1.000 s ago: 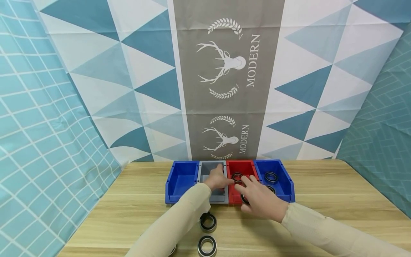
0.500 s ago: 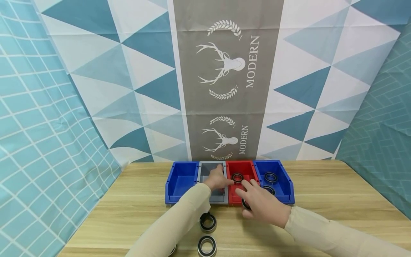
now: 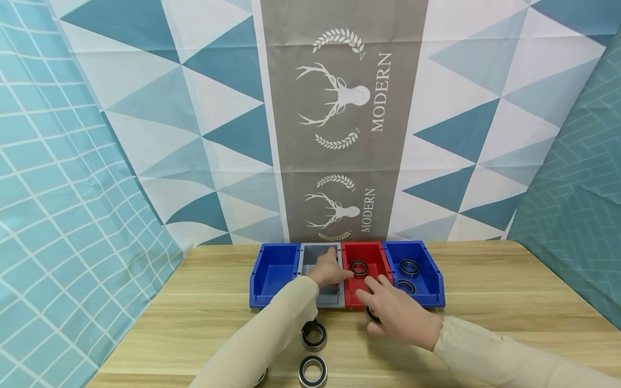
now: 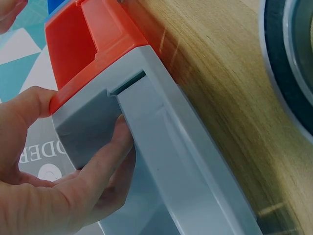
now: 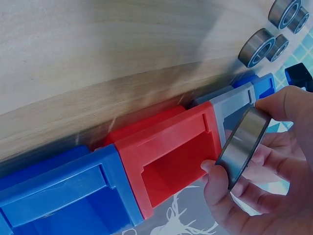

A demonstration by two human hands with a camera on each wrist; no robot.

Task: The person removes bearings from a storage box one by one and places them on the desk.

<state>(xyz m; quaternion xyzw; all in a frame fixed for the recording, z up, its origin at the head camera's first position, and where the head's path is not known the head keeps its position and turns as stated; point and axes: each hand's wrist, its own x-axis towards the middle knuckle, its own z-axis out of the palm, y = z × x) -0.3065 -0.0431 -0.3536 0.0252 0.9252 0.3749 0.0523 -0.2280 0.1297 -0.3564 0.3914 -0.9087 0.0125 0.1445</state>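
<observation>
My right hand [image 3: 402, 312] pinches a ball bearing [image 5: 244, 142] by its edges between thumb and fingers, just above the front of the red bin [image 3: 356, 300]. In the head view the hand covers most of that bearing. My left hand [image 3: 328, 269] reaches over the grey bin [image 3: 315, 251] and grips the side wall beside the red bin. In the left wrist view its fingers [image 4: 110, 161] lie inside the grey bin, and the thumb touches the red bin's edge. Another bearing [image 3: 359, 262] lies in the red bin.
The right blue bin [image 3: 437, 293] holds two bearings [image 3: 409, 261]. A left blue bin [image 3: 276, 272] ends the row. On the wooden table [image 3: 194, 302], two bearings stand in front, one nearer [image 3: 302, 372]; another is partly hidden by the left sleeve [image 3: 252, 345].
My right hand has shifted slightly right and toward me with the bearing, uncovering more of the red bin. The left hand has kept its place.
</observation>
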